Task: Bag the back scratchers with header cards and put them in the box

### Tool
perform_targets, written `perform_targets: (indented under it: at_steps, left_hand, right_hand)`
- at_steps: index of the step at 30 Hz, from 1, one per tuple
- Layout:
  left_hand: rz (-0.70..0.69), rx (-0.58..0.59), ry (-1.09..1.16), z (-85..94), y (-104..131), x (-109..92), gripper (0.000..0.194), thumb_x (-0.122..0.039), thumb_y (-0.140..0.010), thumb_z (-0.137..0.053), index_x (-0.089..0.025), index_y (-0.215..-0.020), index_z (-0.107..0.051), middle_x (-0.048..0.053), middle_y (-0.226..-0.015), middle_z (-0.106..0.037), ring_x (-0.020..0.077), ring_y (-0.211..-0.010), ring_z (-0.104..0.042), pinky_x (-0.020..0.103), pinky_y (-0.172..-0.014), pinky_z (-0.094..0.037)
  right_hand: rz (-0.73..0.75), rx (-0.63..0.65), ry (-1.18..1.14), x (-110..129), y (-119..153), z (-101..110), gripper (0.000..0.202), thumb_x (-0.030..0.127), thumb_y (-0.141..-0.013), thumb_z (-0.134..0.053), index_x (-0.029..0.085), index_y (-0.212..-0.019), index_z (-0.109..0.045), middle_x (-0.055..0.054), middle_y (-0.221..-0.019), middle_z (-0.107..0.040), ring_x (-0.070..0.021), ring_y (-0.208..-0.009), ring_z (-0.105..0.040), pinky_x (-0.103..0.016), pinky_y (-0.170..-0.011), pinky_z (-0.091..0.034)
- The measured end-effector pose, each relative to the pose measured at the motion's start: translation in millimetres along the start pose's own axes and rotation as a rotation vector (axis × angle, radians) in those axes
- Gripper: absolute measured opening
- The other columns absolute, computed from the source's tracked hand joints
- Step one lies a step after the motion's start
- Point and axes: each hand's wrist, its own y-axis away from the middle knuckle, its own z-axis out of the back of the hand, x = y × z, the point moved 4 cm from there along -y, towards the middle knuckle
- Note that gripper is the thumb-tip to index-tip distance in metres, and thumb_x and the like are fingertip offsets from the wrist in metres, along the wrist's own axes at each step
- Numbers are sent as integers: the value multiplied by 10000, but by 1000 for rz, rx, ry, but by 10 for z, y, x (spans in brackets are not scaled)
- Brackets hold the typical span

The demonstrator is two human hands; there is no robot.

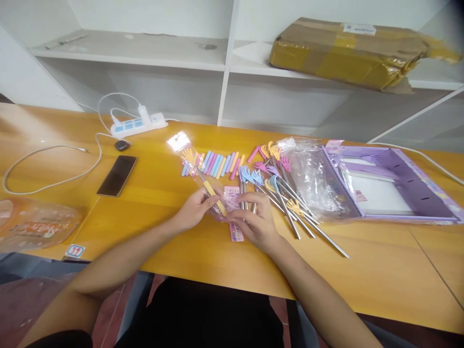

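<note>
A yellow hand-shaped scratcher with a metal rod and yellow handle lies inside a clear plastic sleeve with a white top tab. My left hand pinches it at the handle. My right hand is at the sleeve's lower end, thumb and fingers closed on the crinkled plastic. Beyond my hands lies a row of pastel handle tubes. Right of them is a pile of metal rods with coloured hand-shaped heads. A pink printed card is partly hidden under my right hand.
A purple open box stands at the right beside clear plastic bags. On the left are a phone, a power strip, cables and an orange plastic bag. A taped carton sits on the shelf.
</note>
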Motion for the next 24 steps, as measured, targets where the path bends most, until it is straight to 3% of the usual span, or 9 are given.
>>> perform_targets:
  at_steps: [4,8,11,14,17,20,24]
  left_hand:
    - [1,43,-178,-58,47,41,534,-653,-947,-732,-152,-1112,-647,71,-981,-738,226,-871,-737,344,-759,-610]
    - [16,155,-111,-132,67,48,532,-641,-973,-704,-157,-1188,-654,79,-1011,-745,226,-890,-737,360,-796,-598]
    - [17,222,-16,-176,67,46,520,-496,-889,-865,-176,-1231,-640,91,-1106,-753,234,-973,-741,389,-894,-597]
    - [0,184,-36,-173,53,56,472,-370,-850,-918,-180,-1190,-650,90,-1150,-751,230,-1061,-725,394,-978,-571]
    - [7,185,-16,-177,41,76,425,-361,-868,-900,-175,-1153,-645,69,-1074,-746,199,-960,-714,362,-893,-577]
    - [28,205,11,-185,45,88,470,-382,-845,-917,-175,-1159,-635,51,-1005,-736,176,-848,-688,335,-797,-567]
    - [33,233,-15,-184,72,97,417,-427,-888,-877,-164,-1099,-632,35,-901,-717,161,-763,-664,331,-755,-559]
  right_hand:
    - [-43,131,-67,-27,41,-110,118,178,-1015,-728,282,-1068,-740,-39,-1015,-763,-250,-1057,-648,-449,-954,-460]
    - [-224,121,-119,-93,77,-167,131,341,-1002,-772,276,-1101,-715,-50,-953,-762,-270,-1001,-651,-442,-908,-481]
    - [-314,78,-170,-108,60,-153,186,342,-1007,-762,279,-1169,-694,-50,-954,-743,-270,-994,-651,-426,-885,-512]
    - [-346,45,-202,-111,32,-133,188,309,-1013,-748,274,-1185,-681,-39,-935,-711,-252,-965,-655,-406,-873,-530]
    - [-378,17,-207,-137,30,-128,207,308,-1007,-740,267,-1200,-676,-50,-1001,-680,-240,-966,-651,-399,-879,-537]
    - [-501,8,-268,-204,68,-140,344,354,-965,-778,251,-1260,-635,-61,-1069,-651,-223,-936,-640,-375,-836,-541]
    - [-733,216,-572,-259,151,-255,297,503,-1002,-706,237,-1111,-632,-6,-852,-656,-181,-723,-613,-318,-676,-515]
